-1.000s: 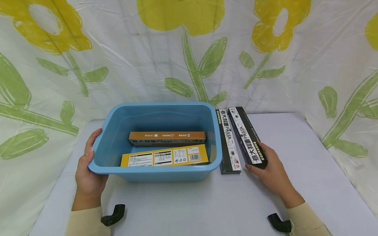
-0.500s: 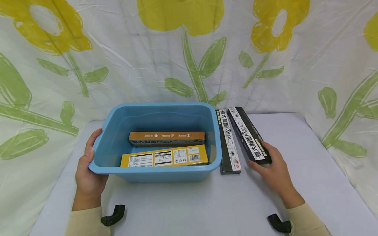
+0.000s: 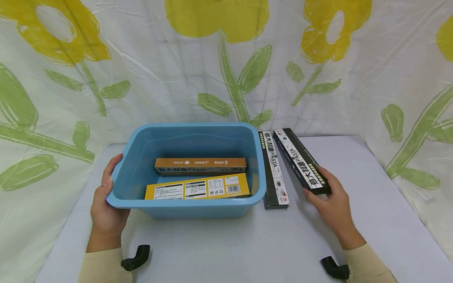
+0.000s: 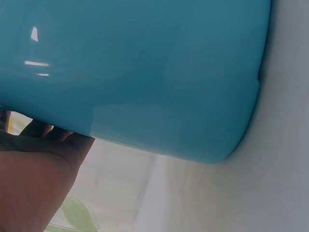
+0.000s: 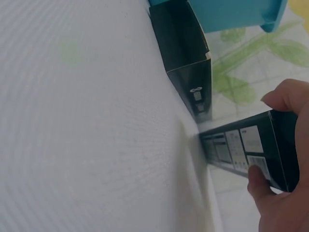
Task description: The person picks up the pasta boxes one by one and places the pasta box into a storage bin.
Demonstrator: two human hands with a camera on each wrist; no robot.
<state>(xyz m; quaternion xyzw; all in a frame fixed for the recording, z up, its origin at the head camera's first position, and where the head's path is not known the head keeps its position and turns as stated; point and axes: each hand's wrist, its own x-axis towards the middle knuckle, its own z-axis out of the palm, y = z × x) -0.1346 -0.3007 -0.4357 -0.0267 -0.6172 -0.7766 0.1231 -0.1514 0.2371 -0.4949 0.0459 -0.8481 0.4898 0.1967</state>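
My left hand (image 3: 107, 208) grips the left rim of a light blue plastic tub (image 3: 184, 203). In the left wrist view the tub's smooth wall (image 4: 145, 72) covers most of the fingers. My right hand (image 3: 334, 204) holds the near end of a black pasta box (image 3: 300, 159) between thumb and fingers. That end is raised off the table, as the right wrist view shows, while the far end of the box (image 5: 236, 145) points down toward the back. Against the tub's right side lies a second black pasta box (image 3: 274, 169), flat on the table.
Inside the tub are a brown pasta box (image 3: 200, 163) and, leaning nearer the front, a yellow box (image 3: 198, 188). White cloth covers the table (image 3: 226, 247). Behind it hangs a flower-print curtain (image 3: 159, 78). Black curved pieces (image 3: 137, 257) stick out at both wrists.
My right hand has shifted right and slightly away, swinging the near end of its pasta box up and off from the other one. The left hand and tub have stayed put.
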